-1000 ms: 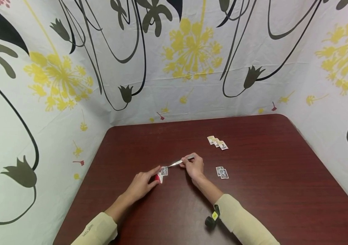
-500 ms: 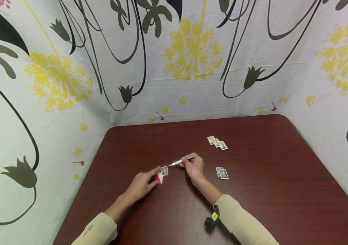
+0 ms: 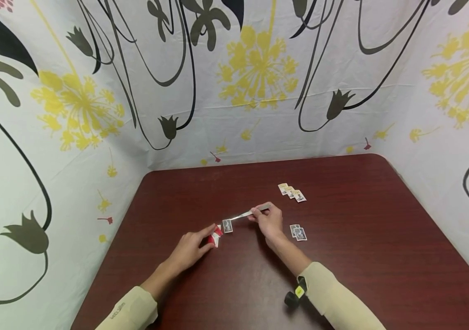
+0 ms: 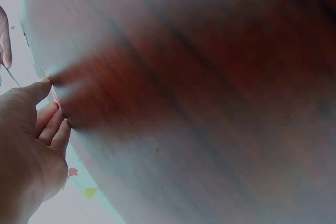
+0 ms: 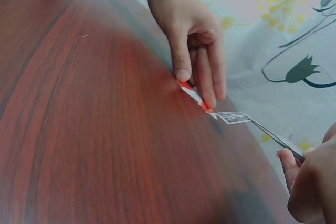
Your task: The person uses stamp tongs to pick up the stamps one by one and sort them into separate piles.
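Note:
My right hand (image 3: 269, 222) holds a pair of metal tweezers (image 3: 248, 214). The tweezers' tips grip the edge of a stamp-sized grey picture with a white border (image 3: 227, 226); in the right wrist view this stamp-like paper (image 5: 233, 118) is raised and tilted off the table. My left hand (image 3: 195, 245) rests beside it. Its thumb and fingers press on opposite ends of a small red-and-white paper piece (image 5: 190, 93), which they partly cover. Whether this is a packet or loose papers I cannot tell.
Two overlapping grey stamp-like papers (image 3: 298, 233) lie to the right of my right hand. Farther back is an overlapping row of three yellowish ones (image 3: 292, 192). The dark red wooden table (image 3: 341, 275) meets a flower-patterned cloth (image 3: 201, 91) at its far edge.
My right hand has moved right and slightly away from me, drawing the grey stamp-like paper off the red-and-white piece. More red shows there now. My left hand stays in place.

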Demonstrator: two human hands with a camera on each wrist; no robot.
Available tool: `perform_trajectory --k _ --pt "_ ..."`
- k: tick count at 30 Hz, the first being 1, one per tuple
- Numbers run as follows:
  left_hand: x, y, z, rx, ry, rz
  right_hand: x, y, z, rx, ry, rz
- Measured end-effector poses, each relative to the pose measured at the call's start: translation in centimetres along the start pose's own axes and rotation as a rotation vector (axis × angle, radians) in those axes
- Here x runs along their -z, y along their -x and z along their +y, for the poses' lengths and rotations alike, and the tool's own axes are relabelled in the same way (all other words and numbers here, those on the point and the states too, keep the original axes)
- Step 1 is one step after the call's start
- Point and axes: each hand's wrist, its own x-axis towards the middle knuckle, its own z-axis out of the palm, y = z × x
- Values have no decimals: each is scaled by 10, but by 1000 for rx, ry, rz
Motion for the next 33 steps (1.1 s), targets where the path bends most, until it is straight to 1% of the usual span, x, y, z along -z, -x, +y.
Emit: perform_trajectory --k 7,11,17,26,31,33 --pt "0 -1 1 -15 -16 9 23 2 -17 23 -35 -15" --pt "0 -1 1 -14 -14 5 43 5 -28 21 -7 -11" --pt "-1 0 2 -10 -5 3 81 11 -42 1 37 -5" --pt "-1 0 1 -14 -26 8 148 18 -55 -23 71 30" --pt "0 0 1 -13 -19 1 178 23 -62 -40 56 12" --pt "0 0 2 -6 -16 -7 188 24 -65 -47 66 3"
